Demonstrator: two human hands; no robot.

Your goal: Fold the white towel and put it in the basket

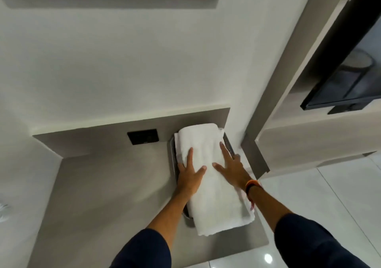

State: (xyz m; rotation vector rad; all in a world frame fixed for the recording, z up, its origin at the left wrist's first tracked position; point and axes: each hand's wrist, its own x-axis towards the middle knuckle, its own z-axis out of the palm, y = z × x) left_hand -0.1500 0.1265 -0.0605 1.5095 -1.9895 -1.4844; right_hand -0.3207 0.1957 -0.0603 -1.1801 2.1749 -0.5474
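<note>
A black socket (142, 136) is set in the wall at 10 o'clock of the basket (229, 144) on the desk (107, 189). The folded towel (214, 177) is laid in the basket, overhanging at 6 o'clock. The left hand (190, 172) and right hand (231, 164) are pressed flat on it, fingers spread.

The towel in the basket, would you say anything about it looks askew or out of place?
Slightly. The folded white towel is longer than the basket: its near end overhangs the rim onto the counter. Both the left hand and right hand lie flat on it.
</note>
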